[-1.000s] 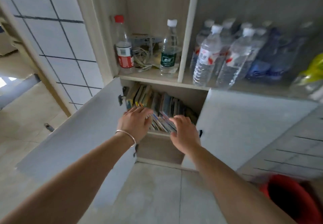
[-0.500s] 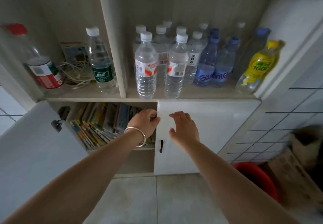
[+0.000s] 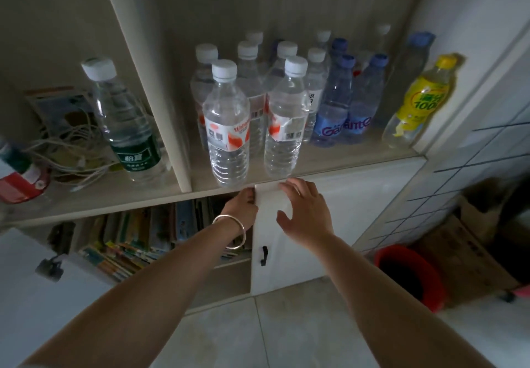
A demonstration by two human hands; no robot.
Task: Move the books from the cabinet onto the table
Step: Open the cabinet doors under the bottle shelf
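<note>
Cabinet [image 3: 177, 109]: hands on right door [image 3: 344, 224].

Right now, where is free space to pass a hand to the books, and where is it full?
Free: the open left half of the lower compartment, between the swung-out left door and the right door, above the books. Crowded: the shelf of water bottles above, and the cables beside the green-label bottle.
</note>
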